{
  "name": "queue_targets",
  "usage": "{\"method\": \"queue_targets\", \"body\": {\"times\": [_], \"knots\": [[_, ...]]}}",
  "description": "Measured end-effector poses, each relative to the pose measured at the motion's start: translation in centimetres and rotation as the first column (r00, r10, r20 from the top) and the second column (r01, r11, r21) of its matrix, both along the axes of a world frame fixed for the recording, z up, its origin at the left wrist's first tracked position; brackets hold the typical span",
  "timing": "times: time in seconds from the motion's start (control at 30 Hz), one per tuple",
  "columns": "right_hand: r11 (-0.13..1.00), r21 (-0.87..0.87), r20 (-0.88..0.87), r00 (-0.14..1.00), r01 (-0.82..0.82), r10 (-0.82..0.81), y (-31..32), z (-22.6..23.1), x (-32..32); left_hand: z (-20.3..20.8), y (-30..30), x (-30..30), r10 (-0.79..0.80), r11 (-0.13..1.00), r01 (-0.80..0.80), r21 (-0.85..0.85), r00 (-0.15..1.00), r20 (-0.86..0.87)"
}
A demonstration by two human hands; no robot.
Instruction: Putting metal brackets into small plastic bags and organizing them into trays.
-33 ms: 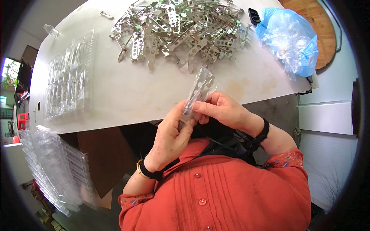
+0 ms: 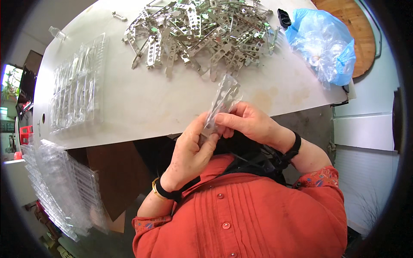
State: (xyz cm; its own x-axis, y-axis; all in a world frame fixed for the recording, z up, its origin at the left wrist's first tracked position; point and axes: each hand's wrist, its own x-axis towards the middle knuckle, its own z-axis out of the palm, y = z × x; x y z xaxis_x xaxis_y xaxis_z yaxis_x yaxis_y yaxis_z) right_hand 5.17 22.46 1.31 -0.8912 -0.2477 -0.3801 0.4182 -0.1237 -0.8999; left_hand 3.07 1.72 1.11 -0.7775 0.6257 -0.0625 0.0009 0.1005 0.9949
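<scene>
A perforated metal bracket (image 2: 221, 95) in a clear plastic sleeve is held upright and tilted, in front of the table's near edge. My left hand (image 2: 192, 148) is closed round its lower end, thumb on the near side. With thumb and fingers pinched, my right hand (image 2: 247, 122) grips the sleeve's right side. The fingertips of my right hand are partly hidden behind the sleeve. Beyond both hands lies a large heap of loose metal brackets (image 2: 198, 38) with round holes.
At the left of the white table (image 2: 142, 107) lies a clear plastic tray (image 2: 77, 86) holding wrapped pieces. Stacked clear trays (image 2: 64, 185) stand below it at the left. A blue plastic bag (image 2: 320, 47) of clear film and a black object (image 2: 283, 18) are at the right.
</scene>
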Motion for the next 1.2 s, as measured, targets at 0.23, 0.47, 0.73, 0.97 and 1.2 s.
{"method": "queue_targets", "body": {"times": [0.23, 0.47, 0.73, 0.97, 1.2], "knots": [[1.000, -0.009, -0.015, 1.000, 0.020, -0.020, 0.2, -0.1, -0.1, 2.0, -0.5, -0.7, -0.122, 0.963, 0.000, 0.270, 0.891, 0.437], [0.998, 0.064, 0.027, 1.000, -0.002, 0.001, -0.2, 0.9, 0.1, 1.1, -1.2, -0.8, -0.034, 0.983, -0.072, 0.166, 0.828, 0.560], [0.994, 0.107, -0.086, 0.995, -0.038, 0.047, -0.2, 0.1, 0.3, 1.6, -1.3, -1.0, -0.005, 1.000, -0.008, 0.025, 0.882, 0.472], [0.998, 0.065, -0.031, 0.999, 0.027, -0.025, -0.5, 0.2, 0.5, 0.9, -1.2, -0.9, -0.013, 1.000, 0.020, -0.016, 0.933, 0.360], [0.997, -0.034, -0.033, 0.997, 0.069, -0.070, 0.4, 0.1, 0.3, 1.4, -1.0, -1.1, -0.057, 0.998, 0.066, -0.010, 0.925, 0.376]]}}
